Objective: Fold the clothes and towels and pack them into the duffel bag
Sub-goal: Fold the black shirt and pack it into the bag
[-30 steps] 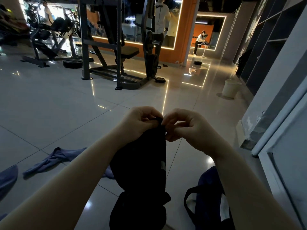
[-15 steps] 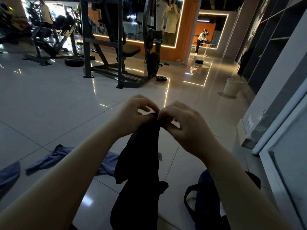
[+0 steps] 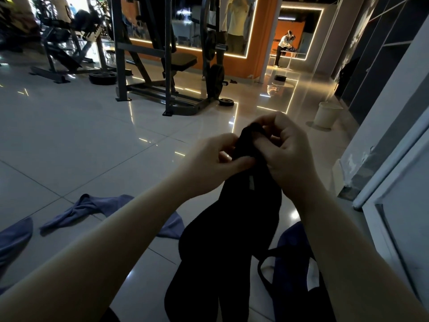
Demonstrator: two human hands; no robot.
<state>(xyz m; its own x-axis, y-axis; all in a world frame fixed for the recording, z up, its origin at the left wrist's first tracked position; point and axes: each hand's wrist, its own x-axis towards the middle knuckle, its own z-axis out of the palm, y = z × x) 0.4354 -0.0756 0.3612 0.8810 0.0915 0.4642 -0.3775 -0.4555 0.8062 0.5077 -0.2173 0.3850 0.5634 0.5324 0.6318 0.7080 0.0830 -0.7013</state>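
Fingers [image 3: 241, 162] of both hands pinching black garment's [image 3: 232, 228] bunched top, cloth hanging limp, small grey tag

Two bare hands, the left hand [image 3: 216, 163] and the right hand [image 3: 287, 156], both pinching one black garment [image 3: 232, 228] with one small grey tag sewn on it [image 3: 251, 183]. Two blue-grey towels crumpled on the tiled floor: one spread towel [image 3: 92, 208] and a second towel cut by the left edge [image 3: 14, 238]. One dark navy duffel bag with black strap handles [image 3: 292, 275]. One pale round plastic bucket [image 3: 326, 114]. One grey steel weight rack with a padded bench [image 3: 167, 66]. Two black weight plates flat on the floor: a large plate [image 3: 102, 78] and a small plate [image 3: 226, 101]. One person in a white top standing far off [image 3: 283, 46]
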